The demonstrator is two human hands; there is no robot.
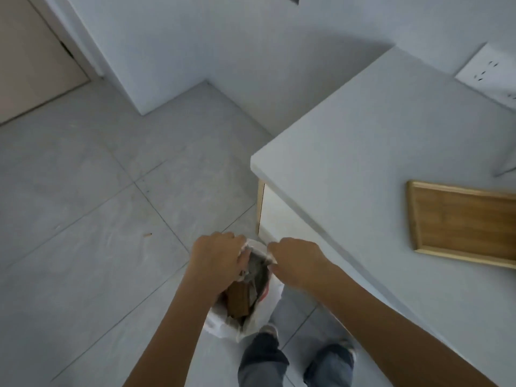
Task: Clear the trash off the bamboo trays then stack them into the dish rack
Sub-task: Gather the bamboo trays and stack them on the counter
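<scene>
A white plastic trash bag (pixel 264 308) sits on the floor beside the counter, its mouth open. Brown cardboard and crumpled grey paper show inside it. My left hand (pixel 219 259) grips the bag's rim on the left side. My right hand (pixel 297 261) pinches the rim on the right side. Both hands hold the mouth apart. One bamboo tray (pixel 460 222) lies flat on the white counter (pixel 349 141) at the right, with nothing on its visible part. Its right end is cut off by the frame edge.
Grey tiled floor (pixel 97 219) spreads to the left, with a small scrap (pixel 147 234) on it. A white wall socket (pixel 491 71) is at the upper right. My legs and shoes (pixel 296 356) stand just below the bag, against the counter front.
</scene>
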